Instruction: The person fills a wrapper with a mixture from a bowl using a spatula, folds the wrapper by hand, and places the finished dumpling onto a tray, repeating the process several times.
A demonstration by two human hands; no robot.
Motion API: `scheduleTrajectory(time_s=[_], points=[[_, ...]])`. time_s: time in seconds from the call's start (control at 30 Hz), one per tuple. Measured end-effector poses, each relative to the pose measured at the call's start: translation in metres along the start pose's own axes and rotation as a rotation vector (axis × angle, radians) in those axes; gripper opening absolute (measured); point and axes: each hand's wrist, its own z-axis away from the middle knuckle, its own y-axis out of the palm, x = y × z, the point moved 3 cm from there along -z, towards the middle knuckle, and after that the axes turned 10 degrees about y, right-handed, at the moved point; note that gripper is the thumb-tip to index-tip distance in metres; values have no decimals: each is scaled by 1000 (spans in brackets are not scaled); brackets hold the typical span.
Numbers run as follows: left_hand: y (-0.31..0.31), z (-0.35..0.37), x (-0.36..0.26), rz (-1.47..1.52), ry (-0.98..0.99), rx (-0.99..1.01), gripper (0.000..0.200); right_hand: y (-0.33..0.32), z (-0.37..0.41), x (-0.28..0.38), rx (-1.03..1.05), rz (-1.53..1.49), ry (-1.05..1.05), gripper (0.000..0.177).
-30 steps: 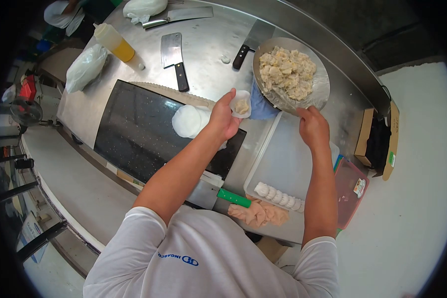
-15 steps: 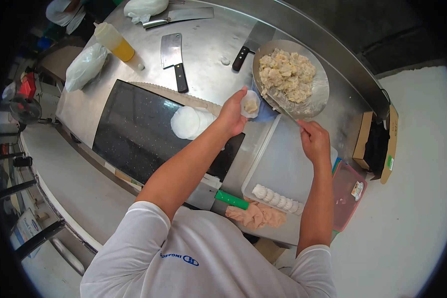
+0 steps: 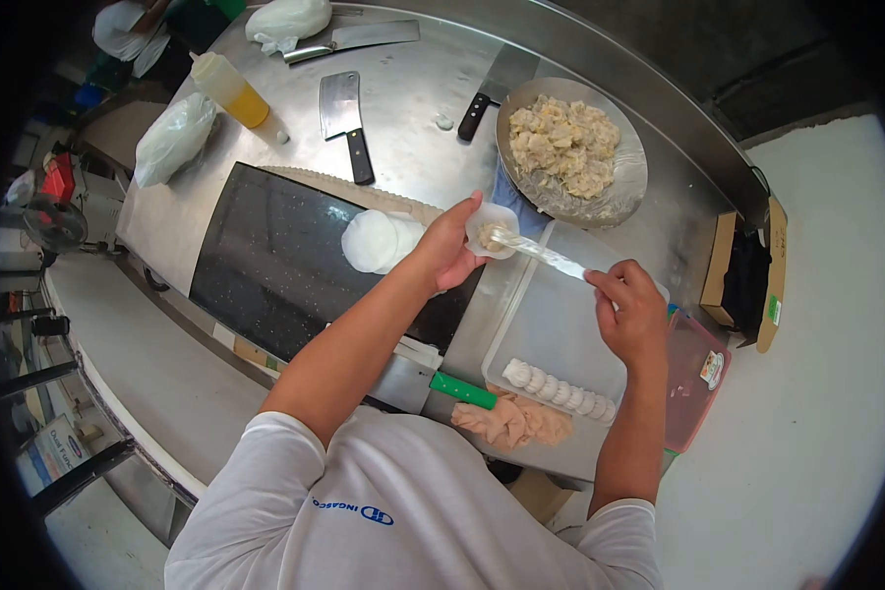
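Far left on the steel tabletop (image 3: 413,147) there's a knotted plastic bag (image 3: 172,138) and a squeeze bottle (image 3: 228,88) of orange-yellow stuff, then a cleaver (image 3: 344,118) lying flat. Nearer the person sits a black slab (image 3: 265,256) with a stack of round white skins (image 3: 376,239) on its far edge.

Just right of that stack is the left hand (image 3: 447,246), fingers curled around a single wrapper (image 3: 492,228). It's thin, pale and round, bent into a shallow cup in the fingers, with a small beige lump of filling in the middle. It's held up off the tabletop, just in front of the bowl.

A flat metal spatula (image 3: 543,255) has its tip right in that lump. The blade runs down and right to the right hand (image 3: 631,315), whose fingers are pinched tight on the handle end.

Behind the spatula is a metal bowl (image 3: 631,187) heaped with chunky pale-yellow filling. Under the right hand there's a white tray (image 3: 560,324) with a neat row of pleated dumplings (image 3: 559,388) along its near edge. Furthest right is a pink-rimmed tub (image 3: 693,379).
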Motion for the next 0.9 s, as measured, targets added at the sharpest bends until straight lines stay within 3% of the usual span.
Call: scheduleTrajectory(time_s=[0.1, 0.27, 0.37, 0.43, 0.6, 0.67, 0.7, 0.83, 0.87, 0.9], points=[[6, 6, -4, 80, -16, 29, 50, 12, 2, 13, -3, 145, -97, 30], [8, 21, -10, 63, 27, 15, 63, -3, 14, 12, -2, 65, -45, 30], [9, 31, -17, 113, 5, 129, 60, -9, 17, 5, -28, -153, 126, 28], [7, 37, -18, 107, -13, 151, 64, 5, 14, -3, 78, -249, 88, 29], [2, 46, -16, 138, -39, 118, 67, 3, 15, -3, 11, -259, 2, 28], [0, 49, -15, 203, -68, 221, 65, 4, 14, 1, 22, -328, 3, 28], [4, 51, -15, 202, -65, 223, 65, 5, 11, 8, 24, -221, -24, 27], [11, 62, -28, 63, 114, 80, 56, -22, 2, 19, -10, -97, -65, 26], [10, 65, -31, 54, 172, 13, 53, -30, -2, 15, 30, -125, 54, 24], [9, 68, -34, 52, 188, 6, 53, -31, -10, 12, 31, -132, 38, 24]])
